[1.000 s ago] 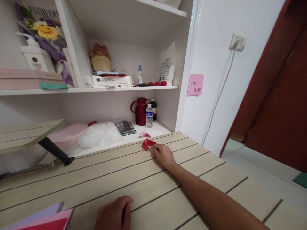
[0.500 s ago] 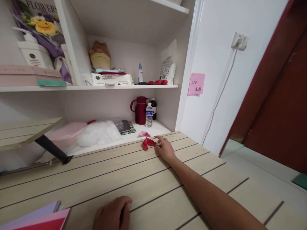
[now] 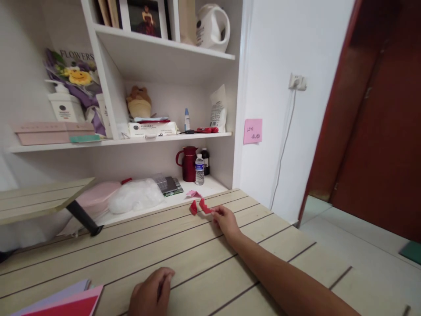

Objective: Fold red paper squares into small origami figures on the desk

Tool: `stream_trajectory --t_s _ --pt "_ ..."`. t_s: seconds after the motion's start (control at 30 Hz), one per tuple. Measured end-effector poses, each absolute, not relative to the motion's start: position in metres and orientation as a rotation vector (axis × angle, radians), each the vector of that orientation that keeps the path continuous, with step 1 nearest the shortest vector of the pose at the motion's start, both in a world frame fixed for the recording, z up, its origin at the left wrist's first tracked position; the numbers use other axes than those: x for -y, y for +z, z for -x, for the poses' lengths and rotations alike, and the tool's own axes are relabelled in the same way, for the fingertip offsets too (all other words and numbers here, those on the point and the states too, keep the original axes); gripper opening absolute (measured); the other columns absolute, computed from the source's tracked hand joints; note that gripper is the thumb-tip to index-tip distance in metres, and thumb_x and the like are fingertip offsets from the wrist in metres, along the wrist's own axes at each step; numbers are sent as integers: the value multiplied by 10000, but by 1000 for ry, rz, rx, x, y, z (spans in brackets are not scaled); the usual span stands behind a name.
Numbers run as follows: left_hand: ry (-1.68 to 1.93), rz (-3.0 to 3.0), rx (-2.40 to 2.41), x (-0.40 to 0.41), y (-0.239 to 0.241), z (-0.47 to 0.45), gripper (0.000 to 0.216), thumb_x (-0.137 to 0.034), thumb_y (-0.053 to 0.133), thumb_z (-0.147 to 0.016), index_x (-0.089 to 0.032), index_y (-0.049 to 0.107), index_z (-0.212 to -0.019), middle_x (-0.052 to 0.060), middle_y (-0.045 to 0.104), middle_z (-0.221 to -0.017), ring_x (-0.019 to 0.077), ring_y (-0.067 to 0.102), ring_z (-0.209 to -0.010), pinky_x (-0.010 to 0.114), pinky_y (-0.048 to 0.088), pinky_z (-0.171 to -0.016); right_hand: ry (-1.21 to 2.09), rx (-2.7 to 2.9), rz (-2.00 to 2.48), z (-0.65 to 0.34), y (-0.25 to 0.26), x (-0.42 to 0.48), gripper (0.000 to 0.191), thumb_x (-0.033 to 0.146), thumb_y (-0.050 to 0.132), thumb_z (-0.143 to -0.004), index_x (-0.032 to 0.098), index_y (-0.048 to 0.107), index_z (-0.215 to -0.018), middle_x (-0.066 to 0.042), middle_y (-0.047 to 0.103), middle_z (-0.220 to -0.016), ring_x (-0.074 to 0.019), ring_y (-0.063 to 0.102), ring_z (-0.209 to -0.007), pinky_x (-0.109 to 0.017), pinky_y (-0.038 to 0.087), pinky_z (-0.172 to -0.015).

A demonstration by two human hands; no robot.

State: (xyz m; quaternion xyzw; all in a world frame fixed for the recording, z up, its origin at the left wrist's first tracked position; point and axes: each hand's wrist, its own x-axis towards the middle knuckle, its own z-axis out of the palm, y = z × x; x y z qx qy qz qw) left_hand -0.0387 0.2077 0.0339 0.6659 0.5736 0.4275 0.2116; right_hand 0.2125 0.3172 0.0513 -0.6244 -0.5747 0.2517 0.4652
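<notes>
My right arm reaches across the wooden table [image 3: 131,250] to its far edge. My right hand [image 3: 225,220] rests there with its fingertips pinched on a small red folded paper piece [image 3: 205,206]. A second red paper piece [image 3: 194,207] stands just left of it, untouched. A pink folded paper [image 3: 193,193] lies on the white ledge just beyond. My left hand [image 3: 151,293] lies near the table's front edge, fingers curled under, with nothing visible in it. Sheets of coloured paper [image 3: 62,300] lie to its left.
White shelves behind the table hold a red jug [image 3: 187,163], a water bottle [image 3: 199,169], a dark bottle, a white plastic bag [image 3: 135,195], a pink container, boxes and a plush toy. A raised wooden board [image 3: 39,199] juts in at left. A red door [image 3: 378,131] stands right.
The view tilted up and pulled back, showing a higher shelf. My right hand drew in slightly and closed its fingertips on the right red piece. My left hand stayed put.
</notes>
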Motion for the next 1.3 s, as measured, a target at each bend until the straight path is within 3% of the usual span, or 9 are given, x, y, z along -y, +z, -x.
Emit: stream_trajectory --t_s 0.13,0.23,0.3,0.4,0.53,0.7,0.83,1.1,1.3 --pt "1361 -1311 -1401 -206 45 38 392 -433 657 -702 -214 678 -1027 57 648 -1032 235 630 -878 433 454 -943 673 1534 1323 -196 66 -254 136 220 536 -930 162 656 -901 1 653 -714 -145 640 -600 -238 517 -528" --pt "1405 -1088 -1334 -202 57 37 634 -455 693 -722 -224 523 -1287 103 559 -1222 242 638 -1039 450 449 -1003 639 1621 1166 -188 81 -214 104 228 579 -880 199 670 -840 2 658 -754 -140 632 -613 -241 507 -568" --pt "1435 -970 -1233 -195 63 35 657 -421 606 -815 -266 365 -1407 132 507 -1333 237 636 -1129 434 476 -998 569 1643 1104 -184 88 -198 96 212 588 -867 215 678 -834 -19 663 -836 -153 629 -680 -265 506 -639" --pt "1463 -873 -1093 -182 68 33 640 -343 538 -867 -305 279 -1451 138 432 -1446 225 596 -1224 405 480 -1016 324 1748 1023 -179 87 -188 158 182 535 -899 237 683 -905 -44 663 -889 -171 630 -756 -276 495 -683" --pt "1423 -917 -959 -176 67 31 719 -398 643 -829 -356 306 -1462 99 334 -1543 257 507 -1322 408 404 -1083 105 1879 940 -175 78 -186 230 151 472 -932 244 678 -979 -61 671 -943 -176 652 -818 -276 499 -726" --pt "1296 -990 -814 -182 50 13 1022 -572 787 -649 -346 266 -1500 134 248 -1590 334 528 -1267 423 463 -964 202 1822 909 -175 76 -182 189 154 491 -925 232 663 -915 -55 652 -892 -163 645 -790 -252 497 -685" --pt "1232 -925 -625 -176 45 -7 1142 -636 784 -622 -385 133 -1526 132 274 -1574 320 580 -1201 427 486 -926 242 1929 956 -171 74 -173 178 146 500 -905 233 645 -849 -40 641 -851 -157 629 -754 -247 485 -672" --pt "1203 -789 -661 -157 59 -6 749 -384 695 -828 -307 325 -1475 97 580 -1355 221 608 -1142 358 444 -965 254 2097 968 -159 68 -163 172 159 502 -918 238 619 -819 -22 625 -837 -144 588 -696 -233 449 -633" --pt "1198 -675 -757 -155 69 2 405 -290 652 -843 -220 543 -1227 59 705 -1020 172 657 -875 305 485 -800 373 2059 909 -159 62 -162 143 106 535 -880 214 590 -806 -20 593 -828 -136 582 -701 -234 445 -642"
